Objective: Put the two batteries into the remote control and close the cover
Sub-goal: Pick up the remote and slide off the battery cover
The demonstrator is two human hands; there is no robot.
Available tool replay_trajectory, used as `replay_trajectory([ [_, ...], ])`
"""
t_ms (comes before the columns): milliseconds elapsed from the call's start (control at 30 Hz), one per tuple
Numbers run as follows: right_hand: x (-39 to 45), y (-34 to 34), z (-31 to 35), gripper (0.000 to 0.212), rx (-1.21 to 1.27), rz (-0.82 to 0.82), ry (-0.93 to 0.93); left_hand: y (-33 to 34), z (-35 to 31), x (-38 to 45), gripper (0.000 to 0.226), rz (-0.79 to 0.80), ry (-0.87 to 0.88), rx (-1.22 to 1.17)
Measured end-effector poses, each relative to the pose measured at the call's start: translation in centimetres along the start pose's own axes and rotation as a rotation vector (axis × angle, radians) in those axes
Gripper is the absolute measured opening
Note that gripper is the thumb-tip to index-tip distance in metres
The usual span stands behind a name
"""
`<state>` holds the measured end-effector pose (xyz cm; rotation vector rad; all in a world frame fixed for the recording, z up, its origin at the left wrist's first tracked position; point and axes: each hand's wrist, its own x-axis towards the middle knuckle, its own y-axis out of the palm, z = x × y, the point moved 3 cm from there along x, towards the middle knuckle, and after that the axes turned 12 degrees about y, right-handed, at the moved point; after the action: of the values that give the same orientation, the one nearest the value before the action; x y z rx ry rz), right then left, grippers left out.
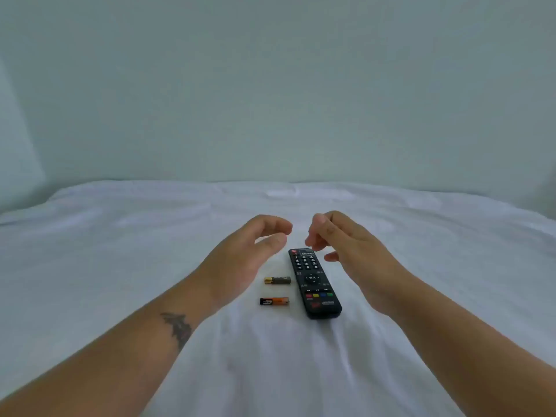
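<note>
Left hand (240,257) hovers above the bed (120,251), fingers loosely curled, thumb apart from them, holding nothing. Right hand (349,251) mirrors it at 3 o'clock of the left, fingers bent and slack, also empty. Fingertips of the two hands are close but apart, both above the far end of the remote (314,282).

Remote lies between the wrists, buttons up, long axis running roughly 11 to 5 o'clock, power button at the far end. Neither hand touches it. Battery cover must be on the underside; not visible, so cannot tell if it is on or off.

Two batteries lie at 9 o'clock of the remote, just beside it, both crosswise. Dark battery (277,280) is the farther one, gold cap pointing to 9 o'clock. Orange battery (274,301) sits at 6 o'clock of the dark one, apart from it, black end toward 9 o'clock. Left palm is just at 9 o'clock of the dark one, no contact seen.

Step, as judged: the very start, reach for the remote, nothing inserted. Next move likely calls for gripping the remote by its long edges, flipping it face down, then sliding off the cover. Soft sheet gives under pressure, so lifting the remote clear before prying looks wiser. Battery polarity needs checking against the compartment marks.
</note>
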<state>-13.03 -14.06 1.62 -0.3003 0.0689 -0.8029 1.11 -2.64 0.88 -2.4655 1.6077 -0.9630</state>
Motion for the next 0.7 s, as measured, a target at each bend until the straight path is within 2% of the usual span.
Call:
replay_trajectory([
  [100,0.4,-0.1,-1.0,0.034,0.000,-0.004,0.047,0.3,1.3,-0.2,0.026,0.025,0.000,0.144],
  [400,0.9,0.1,-4.1,0.021,-0.093,-0.052,0.201,2.8,3.4,-1.6,0.074,0.225,-0.081,0.490],
  [700,0.5,0.5,-5.1,0.027,-0.080,-0.059,0.288,3.5,4.1,-1.9,0.083,0.281,-0.096,0.550],
])
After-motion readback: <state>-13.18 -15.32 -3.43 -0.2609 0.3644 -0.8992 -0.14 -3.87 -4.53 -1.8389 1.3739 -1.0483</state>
